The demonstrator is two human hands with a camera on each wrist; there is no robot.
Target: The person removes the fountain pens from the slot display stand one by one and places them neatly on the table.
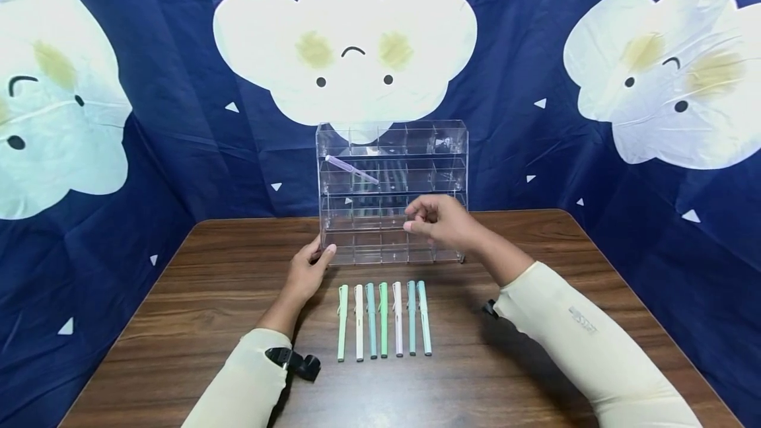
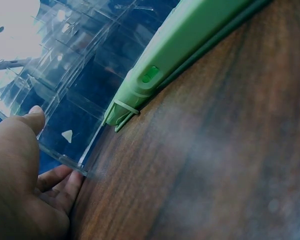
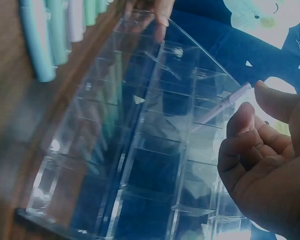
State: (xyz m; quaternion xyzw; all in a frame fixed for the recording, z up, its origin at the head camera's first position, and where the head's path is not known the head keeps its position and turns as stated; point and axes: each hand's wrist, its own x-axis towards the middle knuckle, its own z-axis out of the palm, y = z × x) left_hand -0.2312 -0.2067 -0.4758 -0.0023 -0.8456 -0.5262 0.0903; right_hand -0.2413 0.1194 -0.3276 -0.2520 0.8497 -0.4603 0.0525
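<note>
A clear acrylic organizer (image 1: 392,150) with many small compartments stands upright at the back of the table. A lilac pen (image 1: 351,169) lies slanted in an upper left compartment. My left hand (image 1: 318,255) holds the organizer's lower left corner; the left wrist view shows the thumb (image 2: 35,117) on the front edge of the organizer (image 2: 70,115) and the fingers low at its side. My right hand (image 1: 419,220) hovers in front of the organizer's middle rows with curled fingers (image 3: 242,125) and nothing in it. Several pastel pens (image 1: 383,319) lie in a row before the organizer.
The wooden table (image 1: 535,243) has bare room to the left and right of the pens. A dark blue cloth with white clouds (image 1: 345,45) hangs close behind and at both sides. A green pen (image 2: 180,45) lies close by my left wrist.
</note>
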